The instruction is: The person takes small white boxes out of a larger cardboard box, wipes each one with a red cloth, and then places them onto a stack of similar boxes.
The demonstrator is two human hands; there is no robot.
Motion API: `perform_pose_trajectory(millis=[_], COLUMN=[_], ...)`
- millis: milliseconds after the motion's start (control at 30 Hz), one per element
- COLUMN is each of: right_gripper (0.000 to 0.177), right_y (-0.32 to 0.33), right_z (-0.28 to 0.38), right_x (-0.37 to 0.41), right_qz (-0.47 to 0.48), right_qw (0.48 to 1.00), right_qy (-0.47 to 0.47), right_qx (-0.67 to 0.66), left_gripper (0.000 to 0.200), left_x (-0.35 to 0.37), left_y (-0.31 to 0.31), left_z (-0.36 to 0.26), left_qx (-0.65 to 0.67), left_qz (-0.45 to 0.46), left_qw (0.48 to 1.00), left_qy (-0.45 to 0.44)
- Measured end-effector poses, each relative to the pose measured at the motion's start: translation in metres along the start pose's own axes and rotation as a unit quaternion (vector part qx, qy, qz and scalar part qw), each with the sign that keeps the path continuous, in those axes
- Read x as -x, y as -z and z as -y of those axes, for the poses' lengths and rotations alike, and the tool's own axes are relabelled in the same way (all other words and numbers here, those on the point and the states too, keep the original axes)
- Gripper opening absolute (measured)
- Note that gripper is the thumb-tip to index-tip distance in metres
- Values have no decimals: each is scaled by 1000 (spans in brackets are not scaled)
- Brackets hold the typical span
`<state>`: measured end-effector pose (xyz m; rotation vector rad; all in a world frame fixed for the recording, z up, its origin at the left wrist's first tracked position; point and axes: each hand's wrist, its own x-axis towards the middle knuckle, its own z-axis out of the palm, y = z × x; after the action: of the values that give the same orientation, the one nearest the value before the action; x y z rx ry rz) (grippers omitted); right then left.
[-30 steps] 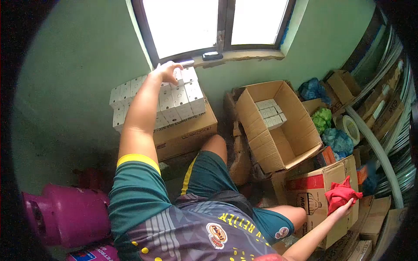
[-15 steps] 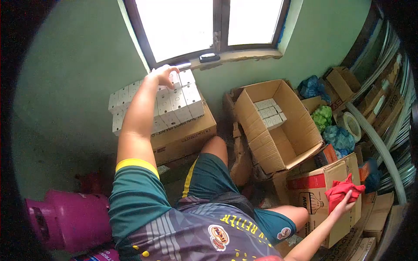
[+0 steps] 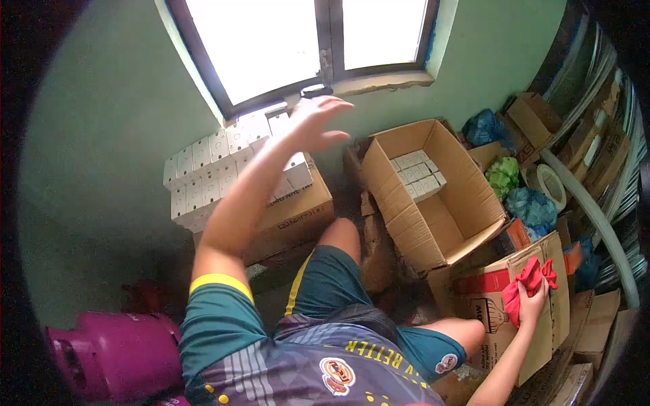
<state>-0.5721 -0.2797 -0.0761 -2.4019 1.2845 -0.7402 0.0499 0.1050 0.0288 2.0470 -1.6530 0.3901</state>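
My left hand [image 3: 316,127] is raised in front of the stacked boxes, below the window, with thumb and fingers apart and nothing between them. Behind that forearm, rows of small white boxes [image 3: 210,183] stand stacked on a closed brown carton [image 3: 298,220]. At the right, my right hand [image 3: 533,304] grips a crumpled red cloth [image 3: 518,291] against a printed cardboard box [image 3: 491,321]. Between the two hands is an open carton [image 3: 467,176], with several small white boxes [image 3: 416,174] grouped at its far left inside.
A purple gas cylinder [image 3: 125,355] stands at the lower left. A small dark object [image 3: 315,91] lies on the window sill [image 3: 386,82]. Plastic bags [image 3: 531,210], a roll of tape [image 3: 550,187] and long grey tubing [image 3: 589,210] crowd the right side.
My left hand has moved right, away from the stacked white boxes, and its fingers have spread. My right hand has shifted slightly left and up with the red cloth. The view has tilted a little.
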Motion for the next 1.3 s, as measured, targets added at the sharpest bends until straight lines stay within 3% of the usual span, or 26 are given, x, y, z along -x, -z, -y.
perform_pose_trajectory(millis=[100,167,267,300,367,433,467,533,667,867,1067,1200,1300], right_gripper=[72,72,72,72,74,73,71,69,63,57,57,56,56], right_y=[-2,-7,-15,-13,-9,-10,-12,-4,-2,1,-5,-2,-4], right_z=[20,20,16,15,21,20,22,31,32,46,31,37,33], right_x=[-2,-4,-4,-3,-1,1,2,-2,-6,-11,-9,-10,-10], right_qz=[-18,-41,-80,-88,-88,-111,-130,-118,-125,-108,-146,-132,-129], right_qw=[999,997,993,991,994,992,989,991,987,978,983,971,972], right_qy=[-18,-35,-38,-41,-43,-53,-63,-50,-51,-82,-64,-50,-43], right_qx=[25,63,83,94,37,9,-21,-29,-92,-158,-91,-193,-193], left_gripper=[51,50,53,54,57,56,56,55,54,53,52,51,51], left_x=[-38,-59,-96,-106,-120,-120,-117,-105,-77,-65,-56,-53,-51], left_y=[-63,-126,-228,-260,-329,-416,-433,-452,-473,-470,-465,-458,-454], left_z=[-70,-94,-128,-137,-136,-133,-135,-142,-139,-124,-125,-120,-120], left_qx=[39,141,144,113,176,-13,-2,52,52,47,47,39,40], left_qz=[68,166,341,397,554,513,541,584,618,638,651,652,651], left_qw=[995,972,924,905,813,829,821,806,784,768,758,757,757], left_qy=[-62,-88,-97,-104,-7,-222,-184,-86,-26,8,22,31,35])
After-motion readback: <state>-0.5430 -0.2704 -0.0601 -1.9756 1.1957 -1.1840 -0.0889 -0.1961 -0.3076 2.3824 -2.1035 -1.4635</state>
